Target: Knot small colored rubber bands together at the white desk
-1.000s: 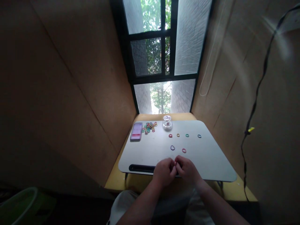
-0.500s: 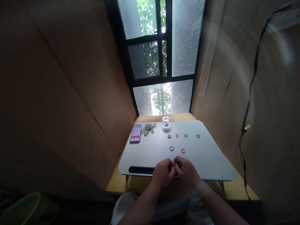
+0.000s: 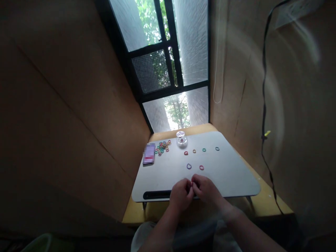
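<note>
Left hand [image 3: 181, 193]: the fingers are curled inward and almost closed, with thumb and fingertips pinching at a small pink thing [image 3: 191, 183].
Right hand [image 3: 206, 189]: it is also nearly closed, its thumb and forefinger meeting the left fingertips at this same thing.
Small pink thing: it is between the fingertips of both hands, above the near edge of the table; mostly hidden, so its full shape I cannot tell.
Near bands: a purple band [image 3: 189, 168] and a pink band [image 3: 201, 169] lie side by side, just beyond the hands.
Far row: a red band [image 3: 186, 153], a yellow band [image 3: 194, 151], a green band [image 3: 204, 150] and a blue band [image 3: 217, 149], each apart from the next.
Pile: many coloured bands [image 3: 162, 147] lie heaped at the far left, near a blurred purple object [image 3: 149, 154].
Container: a clear container [image 3: 182, 141] stands near the far edge.
Table: a white top [image 3: 162, 178] with a black slot [image 3: 156, 195], standing on a yellow surface [image 3: 265, 204].
Room: brown walls [image 3: 78, 140], a dark-framed window [image 3: 168, 92] with trees outside, and a black cable [image 3: 264, 87] hanging on the right.
</note>
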A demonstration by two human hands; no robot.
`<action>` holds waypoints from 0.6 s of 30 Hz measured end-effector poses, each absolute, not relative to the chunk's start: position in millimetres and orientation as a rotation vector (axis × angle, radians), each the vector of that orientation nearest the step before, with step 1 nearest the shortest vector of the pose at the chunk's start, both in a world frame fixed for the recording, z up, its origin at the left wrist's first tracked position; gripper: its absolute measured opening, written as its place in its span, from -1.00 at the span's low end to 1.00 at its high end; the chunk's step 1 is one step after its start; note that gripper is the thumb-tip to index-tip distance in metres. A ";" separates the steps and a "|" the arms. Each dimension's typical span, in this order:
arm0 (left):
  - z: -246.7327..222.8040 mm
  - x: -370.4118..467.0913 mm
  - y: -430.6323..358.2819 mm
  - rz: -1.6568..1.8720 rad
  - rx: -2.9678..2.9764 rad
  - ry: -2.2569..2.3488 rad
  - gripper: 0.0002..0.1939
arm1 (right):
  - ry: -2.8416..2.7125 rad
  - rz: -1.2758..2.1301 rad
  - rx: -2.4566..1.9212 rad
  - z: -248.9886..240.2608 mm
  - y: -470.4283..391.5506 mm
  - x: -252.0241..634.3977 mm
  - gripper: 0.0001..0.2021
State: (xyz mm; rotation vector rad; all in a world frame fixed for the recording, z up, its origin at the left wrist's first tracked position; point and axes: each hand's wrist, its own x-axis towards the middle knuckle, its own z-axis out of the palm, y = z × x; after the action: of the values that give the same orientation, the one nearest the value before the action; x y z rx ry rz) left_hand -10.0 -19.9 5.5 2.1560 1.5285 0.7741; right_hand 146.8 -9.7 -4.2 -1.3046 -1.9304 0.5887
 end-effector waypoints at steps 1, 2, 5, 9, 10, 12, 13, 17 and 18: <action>5.3 -9.6 -19.8 0.774 2.156 1.530 -0.90 | -1.930 0.589 -1.304 -3.7 -9.7 146.8 -0.90; 5.2 -9.3 -19.5 0.776 2.155 1.530 -0.90 | -1.930 0.591 -1.303 -3.4 -9.6 146.8 -0.90; 4.5 -8.7 -18.9 0.789 2.150 1.521 -0.90 | -1.932 0.586 -1.297 -3.7 -9.0 146.8 -0.91; 5.2 -8.8 -19.3 0.792 2.143 1.521 -0.89 | -1.936 0.566 -1.307 -5.6 -8.8 146.6 -0.91; 5.7 -8.9 -19.6 0.790 2.141 1.523 -0.89 | -1.939 0.565 -1.307 -5.9 -8.8 146.5 -0.91; 6.9 -9.2 -20.1 0.789 2.134 1.521 -0.90 | -1.942 0.566 -1.304 -6.1 -9.0 146.3 -0.90; 7.5 -9.3 -20.4 0.790 2.130 1.518 -0.91 | -1.944 0.565 -1.302 -5.9 -9.1 146.2 -0.90; 9.1 -9.7 -21.2 0.791 2.123 1.513 -0.90 | -1.940 0.552 -1.304 -4.7 -9.4 145.9 -0.89; 9.4 -9.8 -21.4 0.791 2.125 1.514 -0.90 | -1.939 0.550 -1.304 -4.5 -9.4 145.7 -0.89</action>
State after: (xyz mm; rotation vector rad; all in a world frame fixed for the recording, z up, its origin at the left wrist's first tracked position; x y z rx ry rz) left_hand -9.8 -21.4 9.4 2.1246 1.5139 0.7907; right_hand 145.7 -9.4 -4.5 -1.3036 -1.9393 0.5501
